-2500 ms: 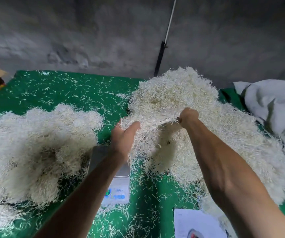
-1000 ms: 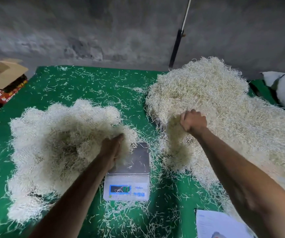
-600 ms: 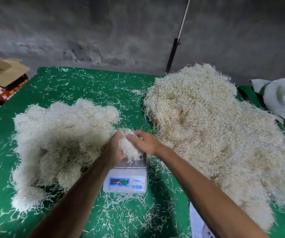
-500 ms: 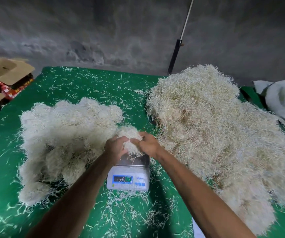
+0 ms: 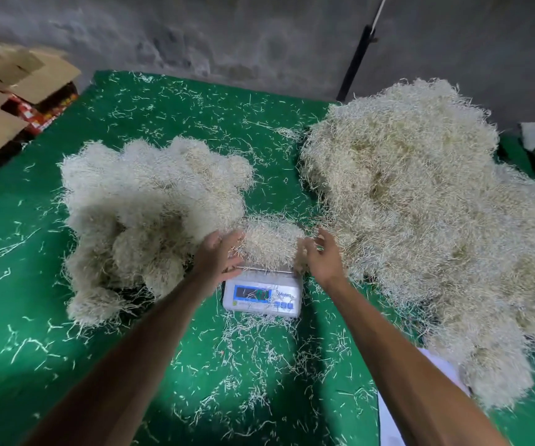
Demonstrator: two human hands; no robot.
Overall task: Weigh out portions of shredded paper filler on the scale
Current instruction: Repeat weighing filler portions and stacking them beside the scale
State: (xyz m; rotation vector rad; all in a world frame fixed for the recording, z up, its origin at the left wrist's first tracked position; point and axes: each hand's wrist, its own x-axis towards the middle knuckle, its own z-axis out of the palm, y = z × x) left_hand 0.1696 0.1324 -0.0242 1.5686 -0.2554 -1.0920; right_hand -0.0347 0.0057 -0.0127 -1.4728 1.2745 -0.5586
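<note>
Two hands flank a small clump of shredded paper [image 5: 271,241] sitting on the scale [image 5: 262,292], frame centre. Left hand [image 5: 217,257] and right hand [image 5: 320,257] both spread-fingered, gripping nothing. Larger pile [image 5: 420,220] right, smaller pile [image 5: 150,214] left.

A rough grey wall [image 5: 227,37] stands behind the green table [image 5: 8,252]. Cardboard boxes [image 5: 11,91] sit far left; a dark pole [image 5: 354,66] leans against the wall.

Dim overhead light, soft shadows under the arms, wide-angle bending at edges.
</note>
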